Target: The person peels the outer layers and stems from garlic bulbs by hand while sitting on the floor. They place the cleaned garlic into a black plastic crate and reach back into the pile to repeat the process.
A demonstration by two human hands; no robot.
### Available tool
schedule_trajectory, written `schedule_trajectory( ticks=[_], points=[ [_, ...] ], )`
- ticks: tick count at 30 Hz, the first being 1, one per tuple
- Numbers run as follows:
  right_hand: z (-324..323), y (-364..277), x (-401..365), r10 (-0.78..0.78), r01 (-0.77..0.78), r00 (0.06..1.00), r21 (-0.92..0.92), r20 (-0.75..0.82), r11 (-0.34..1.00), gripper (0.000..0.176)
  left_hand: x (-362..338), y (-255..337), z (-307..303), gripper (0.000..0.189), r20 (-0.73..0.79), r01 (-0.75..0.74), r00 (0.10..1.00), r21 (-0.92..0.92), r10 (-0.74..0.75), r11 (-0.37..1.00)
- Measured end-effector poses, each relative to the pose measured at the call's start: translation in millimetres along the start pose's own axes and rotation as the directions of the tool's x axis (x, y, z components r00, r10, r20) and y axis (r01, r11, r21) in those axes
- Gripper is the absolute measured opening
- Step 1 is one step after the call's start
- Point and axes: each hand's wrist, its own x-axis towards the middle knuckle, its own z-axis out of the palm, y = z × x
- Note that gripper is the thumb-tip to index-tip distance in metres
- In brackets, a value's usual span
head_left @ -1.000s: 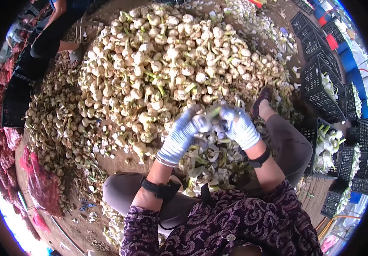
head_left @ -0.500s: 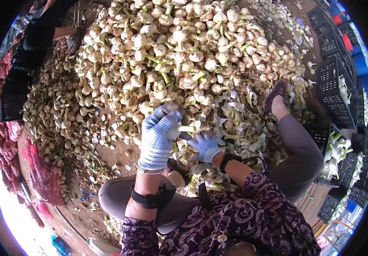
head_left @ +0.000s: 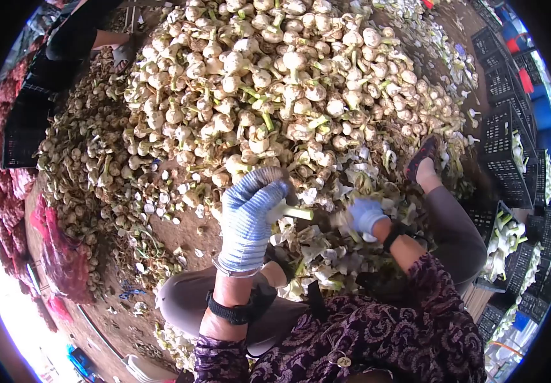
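My left hand (head_left: 250,214), in a striped white and blue glove, is closed around a garlic bulb (head_left: 277,212). Its pale green cut stem points right, and the fingers hide most of the bulb. To the right, my right hand (head_left: 365,216), in a light blue glove, is apart from the bulb and blurred by motion; its fingers and anything in them cannot be made out. Below and between both hands lie loose peeled skins (head_left: 326,255). A large heap of garlic bulbs with stems (head_left: 275,83) rises in front of me.
Black crates (head_left: 504,143) stand along the right side, one with trimmed garlic (head_left: 505,239) near my knee. Red mesh sacks (head_left: 61,255) lie at the left. Another person's foot (head_left: 122,56) and leg show at the upper left. My own shoe (head_left: 421,156) rests at the heap's right edge.
My right hand has moved right, away from the garlic stem. My left hand still grips the bulb and appears slightly lower and farther right, as the whole view has shifted.
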Motion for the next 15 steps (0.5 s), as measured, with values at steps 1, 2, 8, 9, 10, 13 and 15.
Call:
schedule_trajectory(
  ticks=[1,2,8,9,10,13,15],
  points=[
    [-12,-9,13,0.005,0.01,0.987,0.098,-0.158,0.995,0.034,-1,1,0,0.01,0.009,-0.022,1.0,0.024,0.022,0.999],
    [-8,-12,35,-0.026,0.089,0.957,0.207,-0.29,0.974,0.03,-1,2,-1,0.01,0.008,-0.027,1.0,0.026,0.027,0.999],
    [-36,-28,84,0.131,-0.149,0.989,0.436,0.071,0.888,0.052,-1,4,-1,0.01,0.036,0.047,0.998,0.131,-0.052,0.99],
    [-31,-28,82,0.079,-0.164,0.973,0.408,0.215,0.898,0.062,-2,5,0,0.01,0.035,0.055,0.998,0.131,-0.06,0.99],
    [-41,-35,60,0.051,-0.116,0.953,0.204,0.298,0.972,0.059,-3,6,1,0.01,0.02,0.067,0.997,0.139,-0.071,0.988],
    [-29,-15,35,-0.202,0.168,0.876,0.116,0.437,0.979,0.046,-3,7,-1,0.01,-0.002,0.082,0.997,0.187,-0.083,0.979],
    [16,12,55,-0.303,0.221,0.905,0.278,0.298,0.935,0.032,-4,7,-5,0.011,-0.011,0.086,0.996,0.226,-0.086,0.97]
  ],
)
